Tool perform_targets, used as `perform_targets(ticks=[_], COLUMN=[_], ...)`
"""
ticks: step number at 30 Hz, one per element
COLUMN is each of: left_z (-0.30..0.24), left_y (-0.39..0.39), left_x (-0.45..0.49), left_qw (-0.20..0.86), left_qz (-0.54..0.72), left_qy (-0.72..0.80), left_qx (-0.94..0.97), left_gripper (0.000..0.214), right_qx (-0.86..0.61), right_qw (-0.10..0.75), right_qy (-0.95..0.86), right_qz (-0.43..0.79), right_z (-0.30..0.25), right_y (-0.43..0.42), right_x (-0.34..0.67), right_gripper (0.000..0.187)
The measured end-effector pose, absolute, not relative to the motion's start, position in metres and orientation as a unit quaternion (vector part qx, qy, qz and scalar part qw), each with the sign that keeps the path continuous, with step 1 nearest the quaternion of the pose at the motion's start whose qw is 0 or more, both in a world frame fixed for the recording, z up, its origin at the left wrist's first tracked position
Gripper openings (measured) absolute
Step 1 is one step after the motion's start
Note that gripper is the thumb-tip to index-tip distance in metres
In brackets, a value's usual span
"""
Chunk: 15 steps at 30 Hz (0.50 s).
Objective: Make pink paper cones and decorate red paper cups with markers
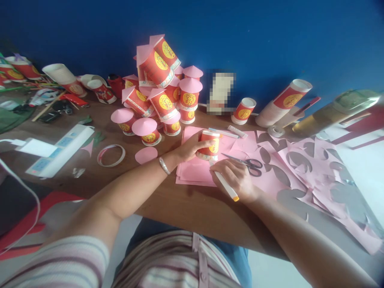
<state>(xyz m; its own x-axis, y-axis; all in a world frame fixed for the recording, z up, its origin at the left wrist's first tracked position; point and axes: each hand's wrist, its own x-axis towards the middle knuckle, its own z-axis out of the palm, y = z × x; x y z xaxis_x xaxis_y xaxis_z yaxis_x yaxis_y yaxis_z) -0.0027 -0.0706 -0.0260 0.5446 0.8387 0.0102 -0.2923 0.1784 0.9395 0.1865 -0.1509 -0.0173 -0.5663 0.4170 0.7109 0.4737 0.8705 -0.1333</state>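
Note:
My left hand [189,148] wraps round a red paper cup [210,145] that stands upside down on a stack of pink paper [195,170]. My right hand [237,178] is closed on a white pen with an orange end [225,185]; its tip sits against the base of the cup. A pair of scissors [244,163] lies on the pink paper just beyond my right hand. A silver bracelet [164,165] is on my left wrist.
A heap of red cups with pink cone lids [162,96] stands behind. A tape ring [111,155] and a pink disc [146,155] lie at left, beside a white power strip [58,150]. Pink sheets with cut-out holes [315,172] cover the right. Cup stacks [283,102] lean on the blue wall.

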Motion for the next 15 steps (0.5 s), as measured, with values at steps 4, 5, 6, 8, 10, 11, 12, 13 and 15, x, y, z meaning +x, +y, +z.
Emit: perform_targets(ticks=[4, 5, 6, 8, 10, 11, 12, 13, 15], left_z=[-0.0249, -0.0248, -0.0248, -0.0247, -0.0248, -0.0249, -0.025, -0.0251, -0.0252], left_y=[-0.0714, -0.0714, -0.0714, -0.0713, -0.0714, -0.0715, -0.0716, -0.0717, -0.0719], left_x=[-0.0022, -0.0022, -0.0023, -0.0023, -0.0021, -0.002, -0.0019, -0.0018, -0.0016], left_qw=[0.713, 0.713, 0.711, 0.71, 0.714, 0.716, 0.717, 0.717, 0.716], left_qz=[0.388, 0.388, 0.389, 0.39, 0.386, 0.385, 0.385, 0.387, 0.391], left_qy=[0.275, 0.275, 0.275, 0.276, 0.273, 0.272, 0.272, 0.274, 0.276], left_qx=[0.514, 0.516, 0.517, 0.518, 0.517, 0.515, 0.513, 0.511, 0.507], left_gripper=[0.046, 0.046, 0.046, 0.047, 0.047, 0.047, 0.048, 0.048, 0.047], right_qx=[-0.251, -0.25, -0.248, -0.246, -0.246, -0.246, -0.246, -0.247, -0.248], right_qw=[0.386, 0.386, 0.387, 0.389, 0.387, 0.386, 0.385, 0.384, 0.385], right_qy=[-0.887, -0.887, -0.887, -0.887, -0.888, -0.888, -0.888, -0.889, -0.888], right_qz=[-0.039, -0.04, -0.041, -0.04, -0.04, -0.039, -0.04, -0.04, -0.04], right_z=[-0.0193, -0.0199, -0.0203, -0.0209, -0.0211, -0.021, -0.0209, -0.0208, -0.0206], right_y=[-0.1501, -0.1499, -0.1498, -0.1495, -0.1495, -0.1495, -0.1496, -0.1496, -0.1497], right_x=[0.187, 0.187, 0.1871, 0.1872, 0.1872, 0.1872, 0.1872, 0.1872, 0.1871], right_gripper=[0.012, 0.012, 0.012, 0.012, 0.012, 0.012, 0.012, 0.012, 0.012])
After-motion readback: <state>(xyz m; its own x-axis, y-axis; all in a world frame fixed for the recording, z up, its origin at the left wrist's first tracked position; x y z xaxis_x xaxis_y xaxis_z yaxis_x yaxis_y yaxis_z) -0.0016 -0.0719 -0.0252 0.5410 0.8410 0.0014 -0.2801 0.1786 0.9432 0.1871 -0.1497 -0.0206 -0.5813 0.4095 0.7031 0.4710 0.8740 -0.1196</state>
